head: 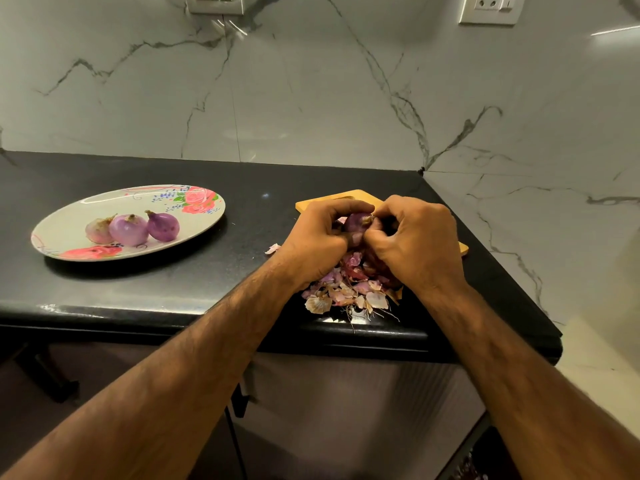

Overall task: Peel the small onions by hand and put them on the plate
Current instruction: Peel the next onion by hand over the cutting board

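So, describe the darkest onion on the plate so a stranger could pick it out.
At the left of the black counter lies a flowered plate holding a row of three. Pick the rightmost onion: deepest purple, with a dark curled stalk; its neighbours are paler.

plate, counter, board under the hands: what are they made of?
Plate: glossy, printed flowers; melamine or glazed ceramic, can't tell which. Counter: polished black speckled stone, likely granite, reflects light at edge. Board: pale yellow wood or bamboo, matte, handle slot.
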